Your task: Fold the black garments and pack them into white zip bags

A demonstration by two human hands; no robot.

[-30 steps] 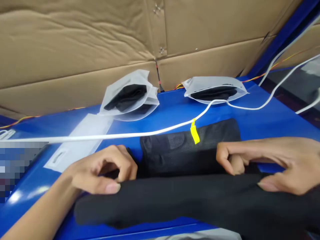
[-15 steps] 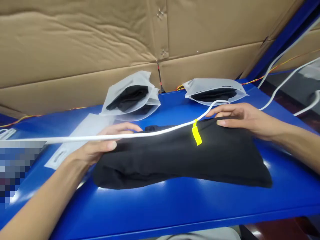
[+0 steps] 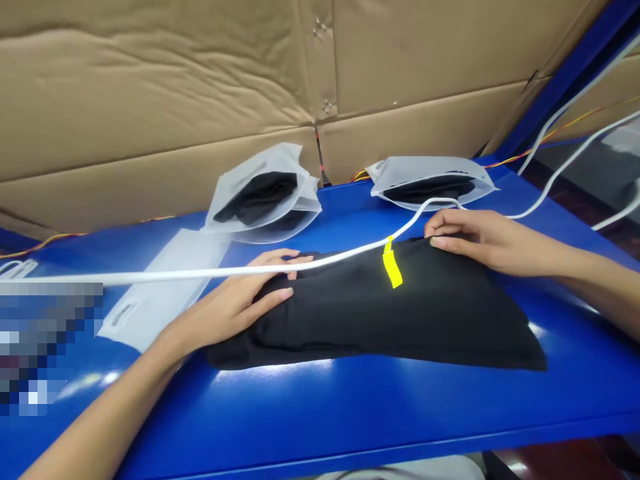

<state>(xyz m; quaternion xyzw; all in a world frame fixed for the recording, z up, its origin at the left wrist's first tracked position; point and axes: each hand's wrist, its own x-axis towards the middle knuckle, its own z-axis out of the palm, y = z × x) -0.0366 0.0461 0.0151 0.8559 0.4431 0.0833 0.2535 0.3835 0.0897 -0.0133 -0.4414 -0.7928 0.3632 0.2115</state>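
A folded black garment (image 3: 370,313) lies crosswise on the blue table, its wider end at the right. My left hand (image 3: 245,293) is closed on the left part of the garment, thumb on top and fingers over the far side. At the far right edge, my right hand (image 3: 465,237) pinches the fabric between thumb and bent fingers. A white cable (image 3: 200,273) with a yellow tag (image 3: 393,267) passes across the view above the cloth, in front of part of my left fingers.
Behind the garment, a frosted bag (image 3: 260,190) and another frosted bag (image 3: 433,183) gape with black cloth inside. Flat frosted bags (image 3: 165,273) lie at left on the blue table (image 3: 350,413). Cardboard (image 3: 425,60) lines the back. White cables hang at right.
My left hand has moved right and further over the garment, and the garment's left end has drawn in to the right. My right fingers have curled more tightly at the far edge.
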